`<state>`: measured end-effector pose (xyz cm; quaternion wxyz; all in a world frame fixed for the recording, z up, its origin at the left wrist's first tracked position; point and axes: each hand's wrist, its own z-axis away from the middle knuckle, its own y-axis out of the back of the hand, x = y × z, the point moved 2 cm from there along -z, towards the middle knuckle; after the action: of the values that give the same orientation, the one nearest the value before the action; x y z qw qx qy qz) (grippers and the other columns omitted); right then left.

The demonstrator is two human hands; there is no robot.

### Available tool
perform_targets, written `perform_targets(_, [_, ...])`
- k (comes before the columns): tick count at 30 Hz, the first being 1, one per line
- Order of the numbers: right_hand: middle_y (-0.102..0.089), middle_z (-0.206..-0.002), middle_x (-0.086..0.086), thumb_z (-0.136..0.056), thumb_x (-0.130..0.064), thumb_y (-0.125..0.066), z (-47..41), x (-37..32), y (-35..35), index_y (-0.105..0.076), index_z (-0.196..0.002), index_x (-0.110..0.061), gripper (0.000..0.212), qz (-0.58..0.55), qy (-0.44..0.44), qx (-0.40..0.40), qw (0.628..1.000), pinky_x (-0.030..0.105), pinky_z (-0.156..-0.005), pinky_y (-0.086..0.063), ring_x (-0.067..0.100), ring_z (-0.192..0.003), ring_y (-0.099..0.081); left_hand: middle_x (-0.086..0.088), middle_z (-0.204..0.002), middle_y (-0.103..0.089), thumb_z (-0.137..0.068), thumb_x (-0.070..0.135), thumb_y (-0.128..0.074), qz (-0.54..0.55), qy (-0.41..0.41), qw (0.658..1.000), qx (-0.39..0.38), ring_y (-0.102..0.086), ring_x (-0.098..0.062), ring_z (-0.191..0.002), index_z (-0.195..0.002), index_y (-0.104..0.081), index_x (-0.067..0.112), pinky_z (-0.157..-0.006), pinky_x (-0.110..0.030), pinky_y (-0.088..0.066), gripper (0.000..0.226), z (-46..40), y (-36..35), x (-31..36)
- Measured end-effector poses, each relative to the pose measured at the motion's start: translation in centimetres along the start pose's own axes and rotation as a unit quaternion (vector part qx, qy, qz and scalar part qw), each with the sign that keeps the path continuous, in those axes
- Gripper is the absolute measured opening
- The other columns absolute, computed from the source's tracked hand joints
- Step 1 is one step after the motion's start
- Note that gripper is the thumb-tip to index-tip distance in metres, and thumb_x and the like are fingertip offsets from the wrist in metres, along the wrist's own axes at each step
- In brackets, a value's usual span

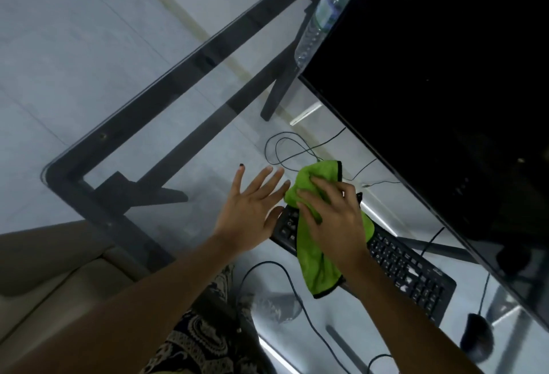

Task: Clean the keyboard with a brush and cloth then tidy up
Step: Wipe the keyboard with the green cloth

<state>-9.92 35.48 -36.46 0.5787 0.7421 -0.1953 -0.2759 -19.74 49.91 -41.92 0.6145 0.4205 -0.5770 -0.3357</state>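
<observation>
A black keyboard (pixel 407 272) lies on the glass table (pixel 142 124) in front of a dark monitor. A green cloth (pixel 318 257) with a black hem is draped over the keyboard's left end. My right hand (pixel 332 216) lies on top of the cloth and presses it onto the keys, fingers bent over the bunched fabric. Just left of it, my left hand (pixel 252 210) hovers with fingers spread straight, its thumb touching the keyboard's left edge. No brush is visible.
A large black monitor (pixel 445 91) fills the right side. A plastic water bottle (pixel 323 11) stands behind its left edge. A black mouse (pixel 476 335) sits at lower right, with thin cables looping on and under the glass. The table's black frame shows through.
</observation>
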Motion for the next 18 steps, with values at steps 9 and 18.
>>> perform_targets(9, [-0.065,-0.122,-0.001,-0.088,-0.030,-0.068,-1.0,0.1,-0.3,-0.073,-0.110,-0.027,0.023,-0.007,-0.066,0.026,0.997,0.030,-0.084,-0.047,0.025,-0.105,-0.044,-0.004,-0.159,-0.022,-0.096,0.054,-0.027,-0.037,-0.022,0.998,-0.035,-0.016,-0.021,-0.147,-0.148,-0.034,0.017,-0.116,-0.058,-0.010,0.064,0.2,0.0,-0.4])
perform_targets(18, [-0.066,-0.119,0.002,-0.088,-0.034,-0.063,-0.5,1.7,0.7,-0.074,-0.109,-0.029,0.024,0.025,0.006,-0.021,0.999,0.035,-0.072,-0.052,0.025,-0.102,-0.044,-0.004,-0.159,-0.023,-0.099,0.045,-0.027,-0.038,-0.031,0.998,-0.038,-0.017,-0.023,-0.147,-0.148,-0.034,0.018,-0.117,-0.056,-0.008,0.056,0.3,0.3,-0.5])
